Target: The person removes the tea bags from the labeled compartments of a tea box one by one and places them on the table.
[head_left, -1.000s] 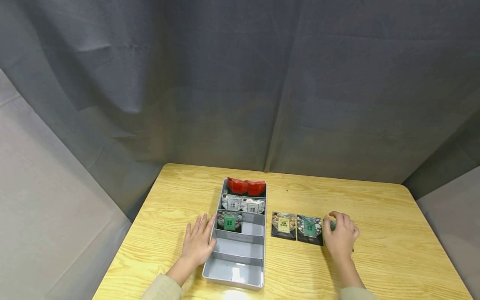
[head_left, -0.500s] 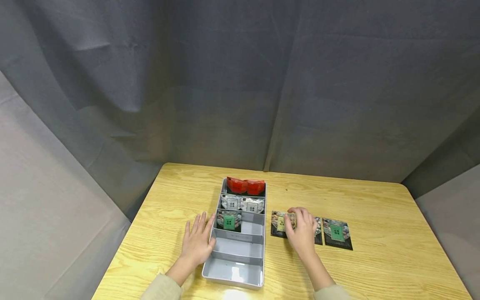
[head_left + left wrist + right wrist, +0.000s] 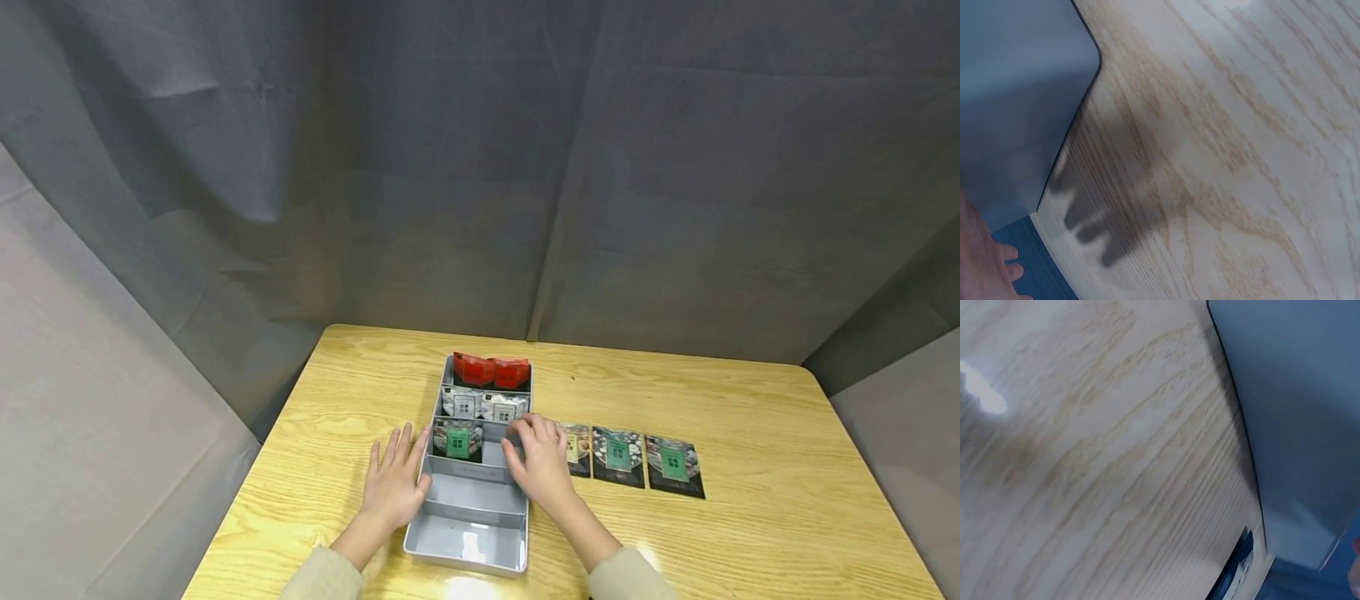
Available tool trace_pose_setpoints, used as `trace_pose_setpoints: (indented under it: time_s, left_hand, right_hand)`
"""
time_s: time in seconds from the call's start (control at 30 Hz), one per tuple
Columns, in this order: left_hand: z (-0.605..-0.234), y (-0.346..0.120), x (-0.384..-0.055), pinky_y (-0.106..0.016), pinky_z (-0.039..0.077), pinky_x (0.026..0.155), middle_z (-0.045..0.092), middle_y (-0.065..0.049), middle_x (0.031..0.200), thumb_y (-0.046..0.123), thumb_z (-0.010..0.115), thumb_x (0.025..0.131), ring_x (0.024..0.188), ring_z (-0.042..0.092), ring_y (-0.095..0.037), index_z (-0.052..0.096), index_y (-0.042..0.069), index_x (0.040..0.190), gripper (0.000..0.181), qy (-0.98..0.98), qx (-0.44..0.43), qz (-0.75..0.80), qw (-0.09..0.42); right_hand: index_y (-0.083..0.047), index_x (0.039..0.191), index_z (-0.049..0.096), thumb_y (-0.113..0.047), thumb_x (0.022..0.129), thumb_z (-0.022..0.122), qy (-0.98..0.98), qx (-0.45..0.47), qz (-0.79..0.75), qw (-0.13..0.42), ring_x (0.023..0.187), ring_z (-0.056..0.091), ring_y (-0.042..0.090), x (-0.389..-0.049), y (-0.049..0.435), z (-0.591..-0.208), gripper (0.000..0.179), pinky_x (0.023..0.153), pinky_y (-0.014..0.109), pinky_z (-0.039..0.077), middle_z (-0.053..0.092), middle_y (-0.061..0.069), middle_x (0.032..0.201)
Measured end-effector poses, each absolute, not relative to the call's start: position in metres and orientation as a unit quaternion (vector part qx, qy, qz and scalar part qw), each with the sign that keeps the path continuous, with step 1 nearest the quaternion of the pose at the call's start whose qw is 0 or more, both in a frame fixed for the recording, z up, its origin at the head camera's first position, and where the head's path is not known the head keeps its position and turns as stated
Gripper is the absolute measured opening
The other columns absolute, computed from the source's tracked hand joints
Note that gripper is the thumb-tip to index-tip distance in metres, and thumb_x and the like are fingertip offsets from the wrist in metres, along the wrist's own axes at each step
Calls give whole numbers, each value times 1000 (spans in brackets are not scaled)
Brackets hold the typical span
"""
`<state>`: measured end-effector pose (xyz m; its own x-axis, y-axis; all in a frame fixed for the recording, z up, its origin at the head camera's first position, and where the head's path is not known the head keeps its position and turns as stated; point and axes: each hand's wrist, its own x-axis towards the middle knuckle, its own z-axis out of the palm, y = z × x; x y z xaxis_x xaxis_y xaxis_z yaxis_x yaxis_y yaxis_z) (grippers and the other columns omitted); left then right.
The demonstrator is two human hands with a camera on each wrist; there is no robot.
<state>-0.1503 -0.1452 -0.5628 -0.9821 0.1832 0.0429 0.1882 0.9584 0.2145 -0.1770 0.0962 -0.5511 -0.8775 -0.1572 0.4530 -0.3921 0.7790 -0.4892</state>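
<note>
My left hand [image 3: 393, 487] lies with fingers spread along the left side of a grey divided tray [image 3: 467, 566], fingertips at its rim. My right hand [image 3: 542, 461] is over the tray's right rim, beside the third compartment, its fingers loosely bent. I see nothing held in it, though the fingertips' undersides are hidden. In the third compartment stands a green-labelled packet [image 3: 458, 441], on the left. On the table, a yellow-labelled packet [image 3: 579, 451] is partly covered by my right hand. Two more green-labelled sachets lie beyond it, a middle one [image 3: 618, 457] and a right one [image 3: 674, 467].
Two red packets [image 3: 491, 371] stand in the tray's far compartment, and two white packets [image 3: 483, 406] in the one nearer. The two near compartments show bare grey floors. A wooden table [image 3: 757, 508] carries everything, with a grey curtain [image 3: 675, 208] behind it.
My right hand has moved left, from the rightmost packet, across the row, to the tray's right rim. The three packets on the table and my left hand have stayed in place.
</note>
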Motion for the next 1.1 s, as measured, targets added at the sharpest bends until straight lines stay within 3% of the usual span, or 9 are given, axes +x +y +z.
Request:
trace_pose_setpoints:
  time_s: [0.23,0.83,1.1]
  left_hand:
    - [-562,-145,-151,-54,7,110,24,-13,149,33,46,87,137,18,-33,20,21,147,66,-989,-94,-113,6]
    - [-561,-144,-150,-54,7,110,24,-14,149,32,47,86,137,18,-33,21,21,147,66,-989,-90,-119,0]
    - [-564,-146,-150,-55,10,109,26,-13,148,31,48,86,136,21,-33,22,22,146,66,-989,-92,-117,14]
  right_hand:
    - [-15,90,61,-26,82,64,-944,164,223,183,93,46,22,-180,78,-556,14,85,50,33,51,1,94]
    - [-9,99,65,-36,87,55,-978,112,140,109,101,46,27,-178,49,-554,31,90,49,31,54,6,98]
    - [-8,93,65,-33,85,59,-970,99,179,129,97,49,27,-179,44,-556,28,86,48,33,56,6,92]
